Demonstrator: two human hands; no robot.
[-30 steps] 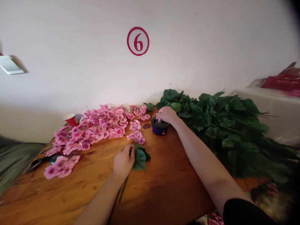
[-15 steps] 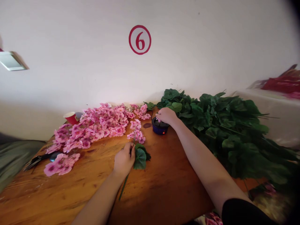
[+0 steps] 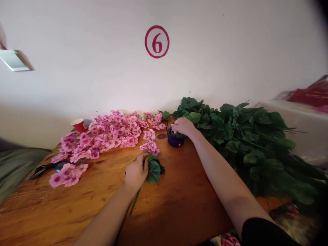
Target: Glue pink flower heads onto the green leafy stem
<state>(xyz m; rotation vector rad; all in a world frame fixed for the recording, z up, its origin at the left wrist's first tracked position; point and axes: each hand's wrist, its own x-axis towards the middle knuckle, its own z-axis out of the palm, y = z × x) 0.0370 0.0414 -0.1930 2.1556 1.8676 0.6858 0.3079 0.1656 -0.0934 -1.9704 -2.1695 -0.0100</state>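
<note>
My left hand (image 3: 135, 174) rests on the wooden table (image 3: 179, 208), fingers closed round the green stem of an artificial flower sprig (image 3: 151, 160) with pink blossoms and dark leaves. My right hand (image 3: 183, 125) reaches to a small dark blue round pot (image 3: 175, 140) with a red light on its side. Its fingertips pinch a small pink blossom (image 3: 174, 130) over the pot's top.
A pile of pink artificial flowers (image 3: 107, 133) lies at the back left, a heap of green leaves (image 3: 246, 136) at the right. A red cup (image 3: 79, 125) and black scissors (image 3: 42, 169) are at the left. A red "6" (image 3: 156, 42) marks the wall.
Both hands keep their grip and place; only the view has drifted slightly, shifting everything a little right and up.
</note>
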